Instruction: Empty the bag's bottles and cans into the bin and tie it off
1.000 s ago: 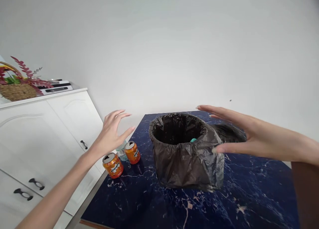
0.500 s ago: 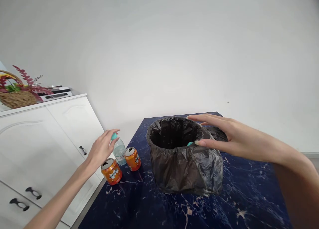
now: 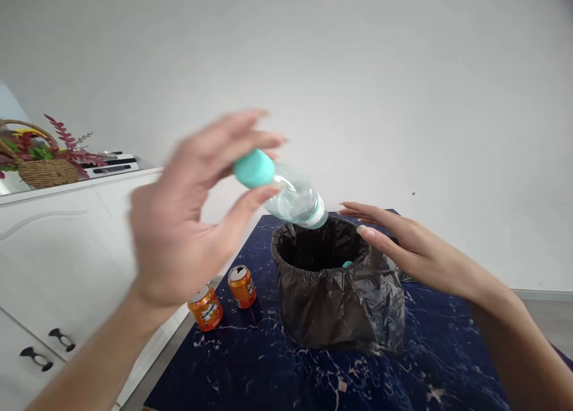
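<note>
Pinched by its turquoise cap end, a clear plastic bottle (image 3: pixel 295 201) is in my left hand (image 3: pixel 192 214), tilted with its base pointing down and right above the bin's mouth. The bin (image 3: pixel 335 309) is lined with a black plastic bag folded over its rim. Inside, a bit of turquoise (image 3: pixel 347 263) shows near the right wall; the rest of the inside is dark. My right hand (image 3: pixel 398 238) is open, fingers spread by the bin's right rim; whether it touches the bag I cannot tell. Two orange Mirinda cans, one nearer (image 3: pixel 206 309) and one farther (image 3: pixel 242 287), stand upright left of the bin.
Everything on the table stands on a dark blue marbled top (image 3: pixel 268 375). White cabinets (image 3: pixel 58 250) with black handles are at the left, bearing a wicker basket (image 3: pixel 49 172) of artificial plants. A plain pale wall (image 3: pixel 358 89) rises behind the table.
My left hand has lifted the bottle from beside the cans and carried it up and right, over the bin. My right hand has risen slightly off the bin's rim area, fingers still apart.
</note>
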Tool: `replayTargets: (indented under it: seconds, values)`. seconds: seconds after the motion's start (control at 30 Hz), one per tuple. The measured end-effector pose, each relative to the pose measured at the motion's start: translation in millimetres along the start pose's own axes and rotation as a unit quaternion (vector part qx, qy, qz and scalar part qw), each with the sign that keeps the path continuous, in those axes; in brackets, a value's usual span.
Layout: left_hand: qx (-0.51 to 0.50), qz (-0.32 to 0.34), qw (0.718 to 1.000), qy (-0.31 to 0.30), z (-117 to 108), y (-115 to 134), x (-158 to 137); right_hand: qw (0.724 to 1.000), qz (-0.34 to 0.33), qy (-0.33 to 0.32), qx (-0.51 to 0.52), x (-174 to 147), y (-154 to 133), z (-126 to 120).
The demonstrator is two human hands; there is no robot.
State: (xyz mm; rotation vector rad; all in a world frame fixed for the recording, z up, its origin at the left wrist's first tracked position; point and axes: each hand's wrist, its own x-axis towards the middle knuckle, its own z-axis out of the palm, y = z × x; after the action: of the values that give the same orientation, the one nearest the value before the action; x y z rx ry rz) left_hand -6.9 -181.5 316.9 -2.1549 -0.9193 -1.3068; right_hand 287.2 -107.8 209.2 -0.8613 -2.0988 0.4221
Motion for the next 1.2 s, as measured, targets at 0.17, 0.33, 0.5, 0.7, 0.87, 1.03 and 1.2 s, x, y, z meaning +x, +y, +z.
replayTargets:
  seconds: [0.17, 0.33, 0.5, 0.7, 0.87, 1.03, 1.2]
  values:
    - [-0.034, 0.061, 0.985, -0.159, 38, 3, 19, 0.998, 0.042, -0.032, 0.029, -2, -6, -3]
    - [-0.073, 0.053, 0.956, -0.278, 64, -1, 22, 0.997, 0.047, -0.045, 0.031, 1, -4, 3]
    - [-0.121, 0.022, 0.925, -0.36, 90, -10, 17, 0.995, 0.061, -0.077, 0.023, 6, 4, 17]
    - [-0.148, 0.006, 0.907, -0.394, 113, -24, 7, 0.999, 0.026, -0.026, 0.016, 13, 19, 21]
    - [-0.179, -0.015, 0.898, -0.402, 125, -37, -1, 0.994, 0.031, 0.102, -0.038, 18, 22, 18]
    - [-0.162, 0.008, 0.88, -0.446, 151, -40, -4, 0.992, 0.035, 0.114, -0.035, 16, 19, 17]
    - [-0.137, 0.017, 0.908, -0.397, 125, -47, 0, 0.993, 0.034, 0.107, -0.048, 14, 19, 14]
